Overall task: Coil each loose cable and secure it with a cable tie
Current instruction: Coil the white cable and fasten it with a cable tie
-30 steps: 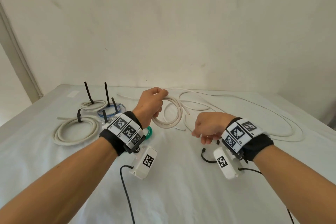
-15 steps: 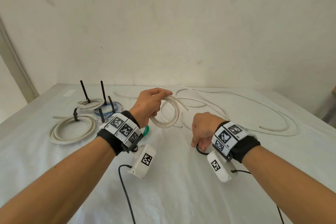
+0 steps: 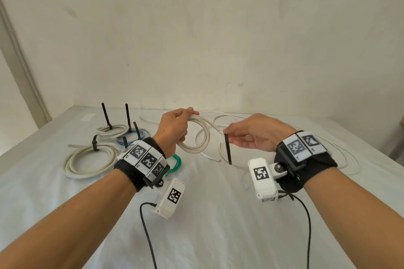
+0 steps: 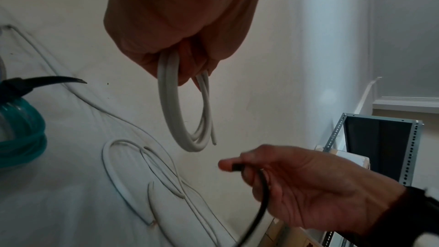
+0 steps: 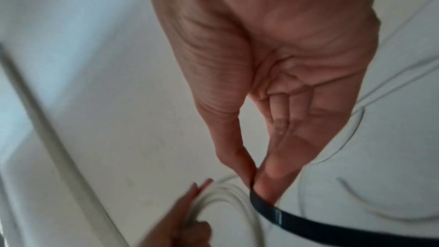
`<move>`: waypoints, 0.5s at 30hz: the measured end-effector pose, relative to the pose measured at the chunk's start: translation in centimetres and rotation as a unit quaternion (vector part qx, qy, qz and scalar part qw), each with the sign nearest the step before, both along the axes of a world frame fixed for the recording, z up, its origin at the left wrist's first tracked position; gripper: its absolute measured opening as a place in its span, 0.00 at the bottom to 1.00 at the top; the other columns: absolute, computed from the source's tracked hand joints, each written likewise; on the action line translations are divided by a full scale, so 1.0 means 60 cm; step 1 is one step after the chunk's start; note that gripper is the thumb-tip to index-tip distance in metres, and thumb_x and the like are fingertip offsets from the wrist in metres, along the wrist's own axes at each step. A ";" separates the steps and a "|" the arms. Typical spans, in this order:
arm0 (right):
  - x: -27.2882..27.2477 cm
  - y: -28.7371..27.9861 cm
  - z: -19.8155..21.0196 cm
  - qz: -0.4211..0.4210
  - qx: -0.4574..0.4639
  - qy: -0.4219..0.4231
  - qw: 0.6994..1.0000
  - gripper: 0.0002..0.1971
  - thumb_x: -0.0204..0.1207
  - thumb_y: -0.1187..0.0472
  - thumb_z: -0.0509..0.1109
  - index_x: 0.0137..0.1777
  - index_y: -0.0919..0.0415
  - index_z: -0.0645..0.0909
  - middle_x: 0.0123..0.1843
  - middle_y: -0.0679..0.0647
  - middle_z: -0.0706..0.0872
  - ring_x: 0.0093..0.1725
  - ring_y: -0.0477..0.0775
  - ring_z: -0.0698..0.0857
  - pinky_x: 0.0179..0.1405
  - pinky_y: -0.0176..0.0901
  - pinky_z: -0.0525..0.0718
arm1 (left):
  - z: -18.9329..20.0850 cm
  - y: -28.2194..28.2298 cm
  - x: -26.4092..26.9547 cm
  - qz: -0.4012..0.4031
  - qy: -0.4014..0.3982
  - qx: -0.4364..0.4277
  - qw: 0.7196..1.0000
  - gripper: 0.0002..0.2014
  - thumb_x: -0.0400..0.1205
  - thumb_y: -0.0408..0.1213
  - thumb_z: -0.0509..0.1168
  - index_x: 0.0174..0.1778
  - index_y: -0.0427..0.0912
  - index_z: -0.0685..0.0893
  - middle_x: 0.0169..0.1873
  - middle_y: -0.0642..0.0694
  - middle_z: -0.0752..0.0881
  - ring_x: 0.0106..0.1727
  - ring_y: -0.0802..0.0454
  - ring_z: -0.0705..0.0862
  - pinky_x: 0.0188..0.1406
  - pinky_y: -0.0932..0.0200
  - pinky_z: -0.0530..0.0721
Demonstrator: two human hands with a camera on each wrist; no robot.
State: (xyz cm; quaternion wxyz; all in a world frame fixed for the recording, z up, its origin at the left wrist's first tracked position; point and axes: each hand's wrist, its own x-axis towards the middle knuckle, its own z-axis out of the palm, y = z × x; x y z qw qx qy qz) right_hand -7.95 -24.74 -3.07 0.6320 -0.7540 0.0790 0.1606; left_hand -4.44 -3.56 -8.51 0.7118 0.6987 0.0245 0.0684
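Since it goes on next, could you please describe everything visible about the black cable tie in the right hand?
The black cable tie is a thin, flat strip, plastic by its look, unfastened and free of any cable. The right hand pinches its upper end between thumb and fingers; the rest hangs nearly straight down above the white table, beside the white cable coil gripped by the left hand, not touching it.

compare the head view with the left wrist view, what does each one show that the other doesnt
Only the head view shows the tied grey cable coil on the white tablecloth, with more tied coils behind it.

Only the left wrist view shows the grey perforated metal rack beyond the table.

Both show the left hand gripping the small off-white cable coil, the right hand pinching the black cable tie, loose thin white cables and a teal tube coil.
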 end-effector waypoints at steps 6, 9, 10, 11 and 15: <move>-0.003 0.014 0.026 -0.034 0.226 -0.069 0.971 0.17 0.75 0.71 0.79 0.62 0.76 0.87 0.48 0.61 0.93 0.40 0.50 0.93 0.43 0.34 0.92 | 0.006 0.002 0.008 0.036 -0.013 -0.022 0.999 0.15 0.91 0.47 0.63 0.46 0.47 0.93 0.24 0.49 0.66 0.25 0.53 0.65 0.18 0.64 0.67; -0.003 0.028 0.025 -0.026 0.255 -0.084 0.963 0.07 0.76 0.70 0.78 0.52 0.71 0.90 0.50 0.60 0.93 0.41 0.49 0.93 0.47 0.34 0.92 | 0.008 0.002 0.008 0.047 -0.013 -0.029 0.998 0.16 0.91 0.47 0.63 0.45 0.47 0.93 0.24 0.49 0.67 0.25 0.53 0.66 0.18 0.64 0.68; -0.003 0.032 0.026 -0.023 0.262 -0.084 0.961 0.04 0.76 0.70 0.78 0.49 0.69 0.91 0.49 0.60 0.93 0.41 0.48 0.92 0.46 0.33 0.92 | 0.009 0.002 0.008 0.051 -0.013 -0.029 0.998 0.15 0.91 0.47 0.64 0.45 0.48 0.93 0.24 0.50 0.67 0.26 0.53 0.66 0.18 0.64 0.68; -0.004 0.036 0.026 -0.019 0.270 -0.083 0.959 0.04 0.77 0.69 0.77 0.49 0.69 0.91 0.48 0.59 0.93 0.40 0.48 0.91 0.44 0.32 0.91 | 0.010 0.002 0.008 0.056 -0.013 -0.029 0.998 0.15 0.90 0.47 0.64 0.45 0.48 0.93 0.23 0.50 0.67 0.26 0.53 0.66 0.19 0.63 0.68; -0.005 0.046 0.031 -0.002 0.310 -0.078 0.947 0.09 0.78 0.69 0.76 0.56 0.70 0.88 0.45 0.57 0.92 0.37 0.46 0.89 0.39 0.30 0.90 | 0.016 0.009 0.008 0.087 -0.008 -0.027 0.996 0.15 0.90 0.47 0.64 0.45 0.47 0.93 0.24 0.49 0.68 0.26 0.52 0.67 0.22 0.61 0.68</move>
